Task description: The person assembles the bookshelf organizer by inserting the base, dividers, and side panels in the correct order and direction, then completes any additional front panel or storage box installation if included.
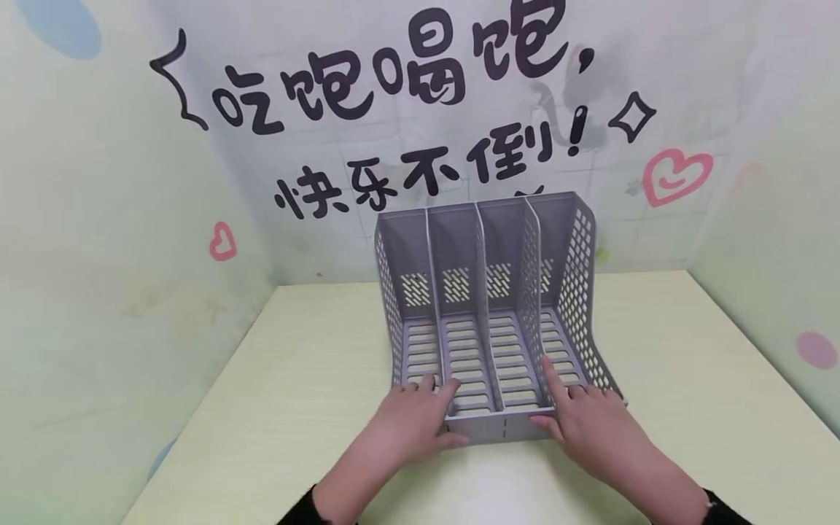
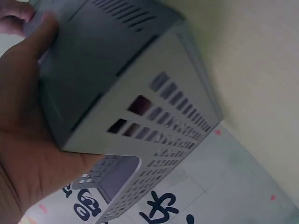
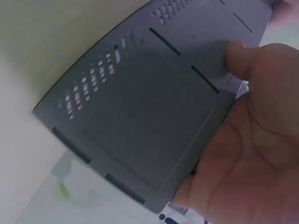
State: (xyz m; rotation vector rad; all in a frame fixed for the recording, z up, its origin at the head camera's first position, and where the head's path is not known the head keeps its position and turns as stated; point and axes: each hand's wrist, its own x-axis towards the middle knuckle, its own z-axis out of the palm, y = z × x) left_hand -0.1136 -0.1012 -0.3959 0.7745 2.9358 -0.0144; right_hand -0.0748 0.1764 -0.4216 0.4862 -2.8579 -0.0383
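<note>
A grey plastic file organizer (image 1: 453, 244) with several upright compartments stands on the table, its open side toward me. My left hand (image 1: 415, 423) grips the left part of its low front edge, thumb outside and fingers over the inside. At the right part of that edge, my right hand (image 1: 593, 426) holds on likewise, its index finger stretched along a divider. In the left wrist view the thumb presses the organizer's front panel (image 2: 93, 65), beside a perforated side wall (image 2: 154, 126). The right wrist view has the right thumb on the same panel (image 3: 145, 116); the other fingers are mostly hidden.
The pale wood-grain table (image 1: 315, 364) extends to both sides of the organizer. Behind it rises a white back wall (image 1: 308, 255) with large black lettering and pink hearts. Pale side walls (image 1: 131, 328) border the table at left and right.
</note>
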